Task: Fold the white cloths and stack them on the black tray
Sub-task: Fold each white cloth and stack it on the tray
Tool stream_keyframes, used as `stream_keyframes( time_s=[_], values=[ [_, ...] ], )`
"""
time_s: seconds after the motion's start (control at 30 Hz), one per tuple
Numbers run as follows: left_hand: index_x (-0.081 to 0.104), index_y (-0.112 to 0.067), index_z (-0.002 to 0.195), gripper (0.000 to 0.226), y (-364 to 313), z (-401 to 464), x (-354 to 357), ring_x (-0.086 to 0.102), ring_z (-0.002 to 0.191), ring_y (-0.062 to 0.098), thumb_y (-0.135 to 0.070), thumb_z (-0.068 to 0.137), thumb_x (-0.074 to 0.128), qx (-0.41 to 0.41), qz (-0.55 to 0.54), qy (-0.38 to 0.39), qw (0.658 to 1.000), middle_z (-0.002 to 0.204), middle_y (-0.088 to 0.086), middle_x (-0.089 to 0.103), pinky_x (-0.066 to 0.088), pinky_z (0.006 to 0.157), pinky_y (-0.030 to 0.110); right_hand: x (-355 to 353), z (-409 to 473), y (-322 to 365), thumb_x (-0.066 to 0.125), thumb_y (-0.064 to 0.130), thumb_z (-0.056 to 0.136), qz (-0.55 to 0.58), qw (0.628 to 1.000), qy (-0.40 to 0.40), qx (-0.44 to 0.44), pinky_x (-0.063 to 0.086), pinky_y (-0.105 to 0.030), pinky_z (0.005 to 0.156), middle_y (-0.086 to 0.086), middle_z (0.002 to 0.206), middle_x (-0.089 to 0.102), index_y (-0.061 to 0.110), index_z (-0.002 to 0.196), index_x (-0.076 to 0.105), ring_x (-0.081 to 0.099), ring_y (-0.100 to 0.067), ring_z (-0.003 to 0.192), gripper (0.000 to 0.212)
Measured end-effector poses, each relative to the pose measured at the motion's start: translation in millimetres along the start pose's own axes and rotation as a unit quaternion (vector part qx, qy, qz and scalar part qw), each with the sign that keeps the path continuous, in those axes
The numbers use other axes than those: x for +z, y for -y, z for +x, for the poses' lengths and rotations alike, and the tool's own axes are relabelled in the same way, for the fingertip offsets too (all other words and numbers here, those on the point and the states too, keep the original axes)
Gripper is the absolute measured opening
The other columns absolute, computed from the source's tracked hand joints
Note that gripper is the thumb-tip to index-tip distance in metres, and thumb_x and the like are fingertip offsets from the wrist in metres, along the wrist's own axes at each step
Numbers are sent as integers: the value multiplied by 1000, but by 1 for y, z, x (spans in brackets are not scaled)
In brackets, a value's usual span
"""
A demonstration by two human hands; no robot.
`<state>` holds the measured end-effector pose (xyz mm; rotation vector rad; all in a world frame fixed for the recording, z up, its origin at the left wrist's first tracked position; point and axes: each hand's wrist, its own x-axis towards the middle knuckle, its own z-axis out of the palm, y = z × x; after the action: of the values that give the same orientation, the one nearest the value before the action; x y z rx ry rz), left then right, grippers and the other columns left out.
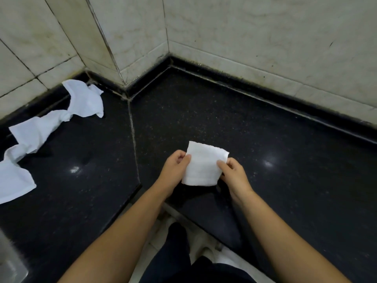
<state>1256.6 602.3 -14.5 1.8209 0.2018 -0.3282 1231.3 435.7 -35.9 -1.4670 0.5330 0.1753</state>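
A small folded white cloth (204, 164) is held just above the black speckled counter (265, 139), near its front edge. My left hand (175, 170) pinches the cloth's left edge and my right hand (234, 176) pinches its right edge. Several unfolded white cloths lie crumpled along the left side of the counter: one (85, 99) by the wall corner, one (36, 131) in the middle, one (14, 180) at the left edge of the view. No black tray is in view.
Marble-tiled walls (244, 37) rise behind the counter and form a jutting corner (122, 82). A seam (132, 129) runs across the counter. The counter's front edge (126, 203) angles inward in front of my legs. A metal object (10, 262) sits bottom left.
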Motion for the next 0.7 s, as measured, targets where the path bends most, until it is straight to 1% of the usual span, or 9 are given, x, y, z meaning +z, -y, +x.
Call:
stream_keyframes(
  time_s=[0.07,0.13,0.23,0.3,0.37,0.43,0.5,0.6,0.7],
  values=[
    [51,-18,74,22,-11,-14,4,48,62,3,-21,96,48,9,-20,11,1000,70,-5,53,38,58,20,-5,-10,2,54,19,93,72,997,26,31,45,-37,74,-11,89,58,13,82,51,55,-24,85,13],
    [50,-19,71,25,-20,-28,7,49,59,1,-20,96,48,18,-30,16,999,68,-7,53,38,56,20,-9,-22,3,51,21,96,124,989,50,64,50,-35,72,-9,93,65,12,88,52,62,-22,86,12],
    [49,-16,72,25,-27,-46,9,50,65,8,-21,96,47,28,-27,24,999,71,-2,54,40,60,25,-16,-43,1,52,21,97,165,983,48,67,55,-38,76,-9,98,70,10,96,57,67,-22,89,12],
    [49,-14,73,22,-26,-54,10,46,68,14,-19,95,48,42,-23,32,998,73,3,49,37,62,29,-23,-58,-1,55,18,95,158,987,8,35,54,-40,79,-10,100,70,8,99,60,67,-23,89,13],
    [51,-11,76,20,-23,-63,12,44,71,16,-18,95,49,53,-14,49,997,75,6,48,35,64,30,-34,-74,-2,59,18,92,141,989,-35,6,55,-43,83,-9,106,70,8,110,61,67,-25,95,20],
    [51,-10,78,20,-20,-73,18,44,71,18,-19,96,49,75,-5,87,993,75,8,48,36,63,30,-45,-94,-5,60,17,90,145,987,-65,-11,56,-42,80,-8,108,71,12,116,62,68,-26,98,26],
    [51,-9,79,20,-15,-85,27,43,67,17,-19,97,49,103,9,130,986,71,7,48,35,61,29,-56,-119,-12,59,14,90,156,982,-106,-21,56,-39,75,-8,105,72,11,112,65,69,-26,95,22],
    [52,-10,79,20,-5,-106,47,39,63,16,-19,96,51,118,19,187,975,64,2,45,32,59,32,-75,-161,-30,60,11,90,183,965,-185,-31,53,-37,74,-11,103,72,11,100,68,68,-24,91,13],
    [53,-7,83,17,0,-140,75,41,67,18,-18,96,51,111,19,245,963,70,9,45,36,60,31,-95,-211,-51,57,11,92,199,953,-226,-45,52,-37,68,-11,99,71,12,97,68,66,-25,85,12]
  ],
)
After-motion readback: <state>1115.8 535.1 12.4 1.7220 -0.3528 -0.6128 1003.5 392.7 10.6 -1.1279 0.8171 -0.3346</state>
